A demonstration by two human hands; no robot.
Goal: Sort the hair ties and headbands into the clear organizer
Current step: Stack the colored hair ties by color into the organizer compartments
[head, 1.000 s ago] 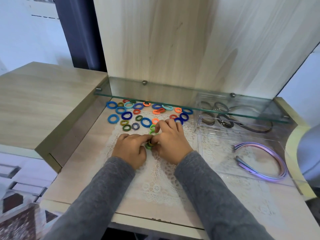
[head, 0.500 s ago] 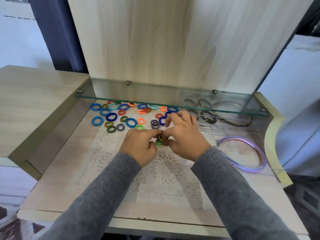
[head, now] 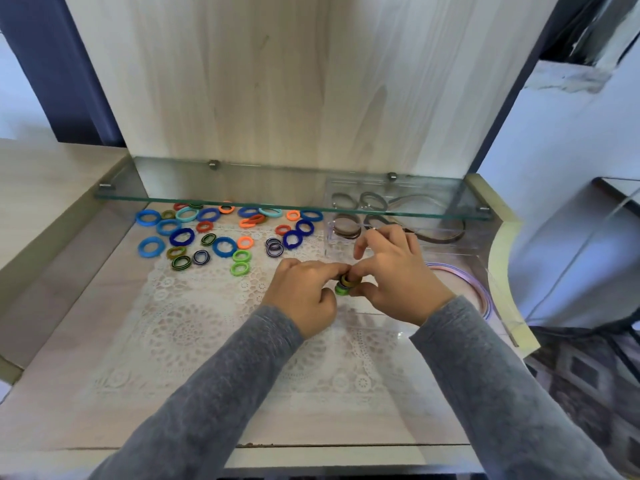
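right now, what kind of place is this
Probably a home dressing table or desk nook: a wooden top with a lace mat, a glass shelf above it, and loose hair ties beside a clear organizer.

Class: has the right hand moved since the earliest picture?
Yes, rightward. The right hand, pinching stacked hair ties, was left of the clear organizer; now it overlaps its left edge.

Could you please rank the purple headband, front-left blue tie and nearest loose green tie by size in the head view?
1. Purple headband, only partly in view.
2. Front-left blue tie.
3. Nearest loose green tie, smaller though nearer the camera.
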